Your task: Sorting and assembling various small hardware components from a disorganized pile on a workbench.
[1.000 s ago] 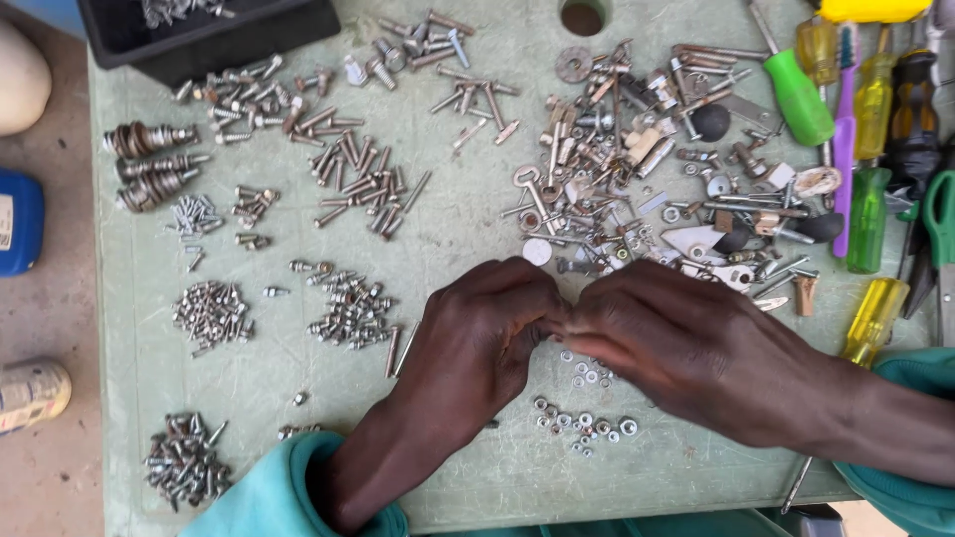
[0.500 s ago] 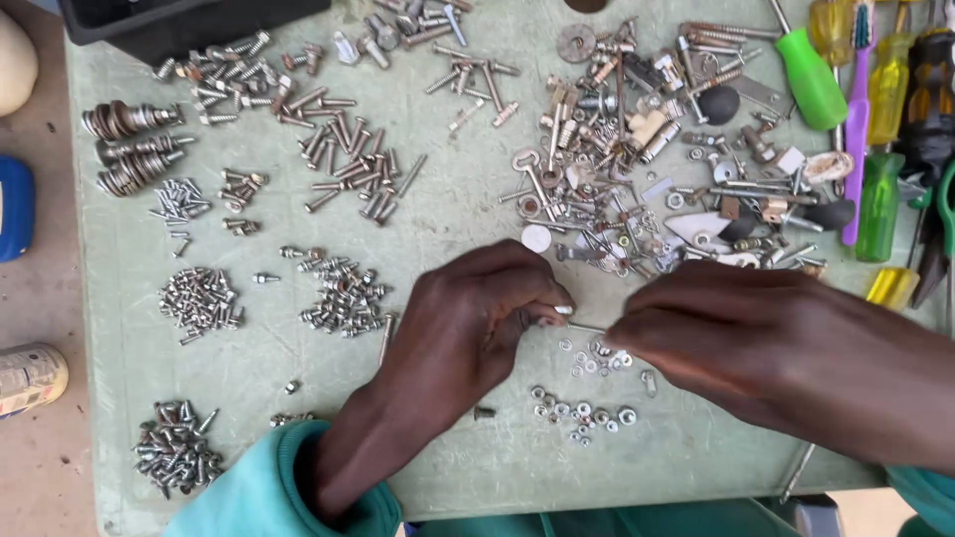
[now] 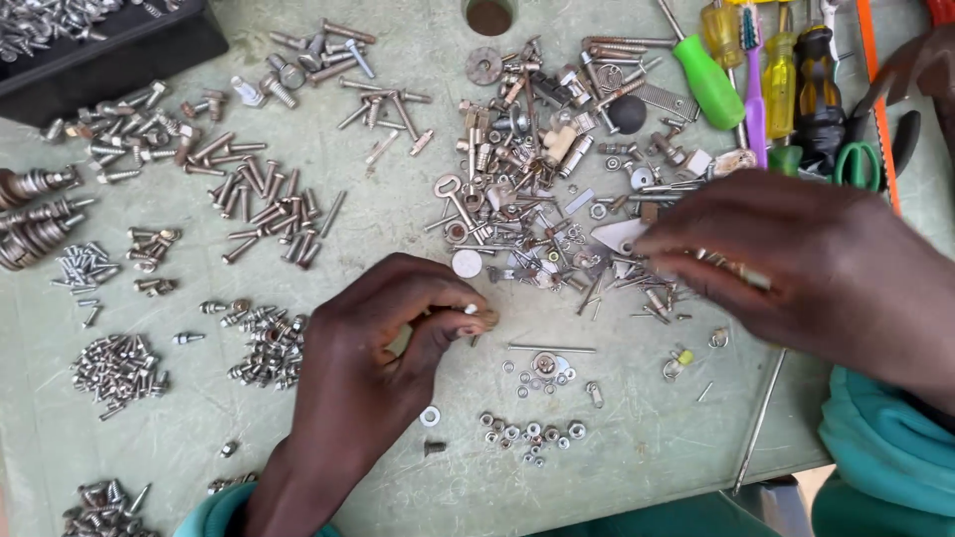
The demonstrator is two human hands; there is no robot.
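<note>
My left hand (image 3: 383, 348) rests on the pale green table (image 3: 418, 229), thumb and forefinger pinched on a small metal part (image 3: 485, 316) at the fingertips. My right hand (image 3: 796, 259) hovers over the right side of a big mixed heap of metal hardware (image 3: 547, 189), fingers spread and blurred, touching loose pieces near a white pointed scrap (image 3: 619, 236). A thin metal pin (image 3: 550, 348) lies on the table between the hands. Just below it sit a few washers (image 3: 542, 366) and a cluster of small nuts (image 3: 529, 433).
Sorted piles of screws (image 3: 267, 333) and bolts (image 3: 269, 209) cover the left half. Screwdrivers with green and yellow handles (image 3: 708, 80), pliers and scissors lie at the top right. A black tray of screws (image 3: 90, 40) stands at the top left. A long rod (image 3: 761, 418) lies near the front edge.
The hands have parted: my right hand moved up and right onto the hardware heap, leaving the thin pin on the table. My left hand stayed pinched. The camera view shifted right.
</note>
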